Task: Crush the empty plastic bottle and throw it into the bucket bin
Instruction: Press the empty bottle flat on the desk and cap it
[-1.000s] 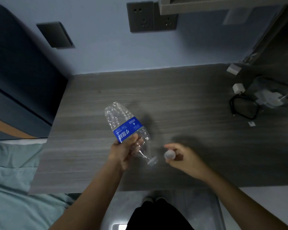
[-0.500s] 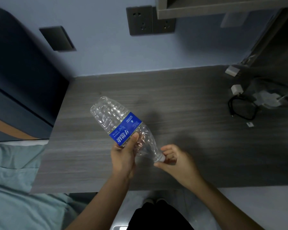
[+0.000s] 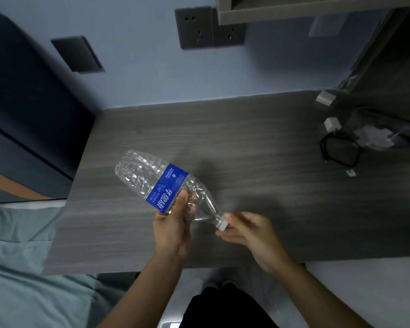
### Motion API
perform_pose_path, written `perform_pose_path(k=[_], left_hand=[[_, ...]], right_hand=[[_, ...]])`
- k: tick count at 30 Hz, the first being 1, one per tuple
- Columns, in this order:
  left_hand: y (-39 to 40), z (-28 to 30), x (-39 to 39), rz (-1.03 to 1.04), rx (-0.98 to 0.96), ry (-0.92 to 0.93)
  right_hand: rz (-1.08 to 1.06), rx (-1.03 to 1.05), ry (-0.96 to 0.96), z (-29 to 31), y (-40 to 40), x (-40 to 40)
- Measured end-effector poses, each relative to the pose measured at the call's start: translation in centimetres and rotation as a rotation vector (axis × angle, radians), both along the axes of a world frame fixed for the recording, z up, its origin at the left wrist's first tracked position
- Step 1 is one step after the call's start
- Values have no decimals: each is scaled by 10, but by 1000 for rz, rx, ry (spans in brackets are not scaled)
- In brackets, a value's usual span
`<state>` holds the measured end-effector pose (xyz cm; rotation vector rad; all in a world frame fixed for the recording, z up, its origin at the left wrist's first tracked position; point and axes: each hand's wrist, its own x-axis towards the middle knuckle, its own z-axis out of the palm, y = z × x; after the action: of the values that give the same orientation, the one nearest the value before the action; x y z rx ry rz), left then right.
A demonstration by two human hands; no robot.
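A clear, crumpled plastic bottle (image 3: 149,176) with a blue label is held tilted above the grey wooden desk (image 3: 246,143), its base pointing up-left and its neck down-right. My left hand (image 3: 173,226) grips it around the label and shoulder. The fingertips of my right hand (image 3: 249,230) pinch the white cap (image 3: 222,224), which sits on the bottle's mouth. No bucket bin is in view.
A black cable loop (image 3: 341,151), white charger plugs (image 3: 331,124) and a clear plastic bag (image 3: 376,136) lie at the desk's right end. Wall sockets (image 3: 194,27) and a shelf sit above. A bed with a teal cover (image 3: 21,268) lies to the left.
One second ago my right hand held the cap apart from the open bottle. It brought the cap onto the mouth. The bottle has tilted flatter and swung left.
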<state>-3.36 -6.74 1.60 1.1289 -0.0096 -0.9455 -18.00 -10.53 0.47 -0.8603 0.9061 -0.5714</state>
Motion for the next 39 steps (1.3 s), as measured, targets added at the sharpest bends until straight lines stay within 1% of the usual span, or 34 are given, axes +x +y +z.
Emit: perform_pose_path(k=[2, 5, 6, 8, 11, 16, 20, 21, 23, 27, 29, 31, 36, 39], left_hand=[[0, 1, 0, 4, -1, -5], [1, 1, 1, 2, -6, -1], [2, 1, 1, 0, -11, 4], [3, 0, 1, -2, -12, 12], [6, -2, 0, -3, -1, 30], [7, -2, -1, -13, -3, 12], [9, -2, -1, -43, -39, 25], [10, -2, 0, -46, -49, 29], [11, -2, 1, -41, -54, 35], [14, -4, 4, -15, -23, 49], [14, -5, 4, -9, -22, 57], [15, -5, 5, -17, -24, 57], [20, -7, 7, -61, -44, 64], [24, -7, 8, -85, -13, 61]], right_hand=[[-13, -31, -3, -1, 3, 1], [-55, -204, 131, -5, 7, 3], [-56, -193, 130, -5, 8, 3], [-31, -103, 67, -2, 9, 3], [-8, -10, 31, -1, 8, 2], [-15, 273, -90, 2, 6, 2], [-72, 500, -150, 3, 10, 5], [-91, 523, -160, 1, 12, 6], [-100, 484, -169, 0, 16, 6], [-112, 143, -22, 1, 24, 6], [-124, 41, 44, 2, 26, 8], [-98, 32, 66, 4, 27, 10], [-24, 125, 16, 3, 28, 8], [-9, 155, 13, 0, 31, 6]])
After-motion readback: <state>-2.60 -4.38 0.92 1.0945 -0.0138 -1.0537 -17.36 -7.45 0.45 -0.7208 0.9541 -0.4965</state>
